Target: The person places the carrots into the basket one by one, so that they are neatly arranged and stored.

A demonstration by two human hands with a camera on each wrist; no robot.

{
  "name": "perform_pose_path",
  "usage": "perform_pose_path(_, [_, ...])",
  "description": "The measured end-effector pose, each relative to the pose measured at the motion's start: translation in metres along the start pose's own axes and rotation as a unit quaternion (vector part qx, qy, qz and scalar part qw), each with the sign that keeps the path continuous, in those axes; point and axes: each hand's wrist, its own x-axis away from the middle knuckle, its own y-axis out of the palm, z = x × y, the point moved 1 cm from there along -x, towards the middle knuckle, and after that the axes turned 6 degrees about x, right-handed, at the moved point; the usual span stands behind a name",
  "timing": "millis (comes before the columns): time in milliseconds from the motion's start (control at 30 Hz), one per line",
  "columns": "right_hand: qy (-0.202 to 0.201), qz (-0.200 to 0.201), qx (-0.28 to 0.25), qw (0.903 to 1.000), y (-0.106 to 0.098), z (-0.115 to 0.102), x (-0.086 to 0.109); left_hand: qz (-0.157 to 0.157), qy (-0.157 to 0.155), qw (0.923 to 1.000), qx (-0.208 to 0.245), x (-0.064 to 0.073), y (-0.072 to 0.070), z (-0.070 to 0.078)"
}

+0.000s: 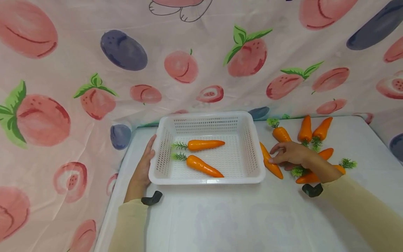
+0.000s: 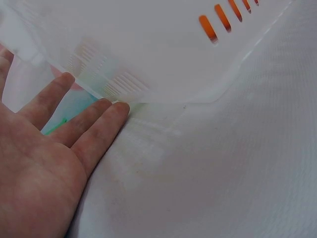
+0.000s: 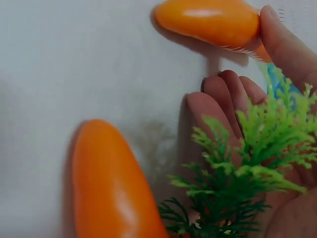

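Orange carrot (image 3: 210,21), smooth, glossy, round-tipped

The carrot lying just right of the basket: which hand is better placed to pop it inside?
Likely the right hand: it is right at that carrot, appearing to touch it. The left hand is across the basket, against its left side, so farther away.

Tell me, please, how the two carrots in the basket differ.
The upper carrot lies nearly level in the head view, while the lower carrot slants down rightward. There, the lower carrot's tip meets the near rim of the basket; the upper carrot's lies clear. Both are orange, with green tops leftward.
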Motion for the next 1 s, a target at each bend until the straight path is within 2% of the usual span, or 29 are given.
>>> perform_pose_path(433, [0.013, -0.032, -0.044, 0.9984, -0.004, 0.014, -0.004, 0.003, -0.007, 1.0000, 0.003, 0.001, 0.000, -0.001])
perform_pose_path(667, [-0.001, -0.002, 0.031, 0.9995, 0.003, 0.004, -0.002, 0.004, -0.008, 0.9999, -0.005, 0.002, 0.000, 0.001])
perform_pose_path(767, [-0.006, -0.001, 0.042, 0.9991, 0.003, 0.000, 0.000, 0.006, -0.008, 0.9999, -0.006, 0.002, 0.001, 0.002])
perform_pose_path(867, [-0.009, -0.011, 0.028, 0.9995, 0.002, -0.001, 0.003, 0.006, -0.008, 0.9999, -0.006, 0.002, 0.001, 0.003])
perform_pose_path(1000, [-0.010, -0.030, -0.015, 0.9994, -0.001, 0.002, 0.003, 0.003, -0.007, 0.9999, -0.007, 0.002, 0.002, 0.003])
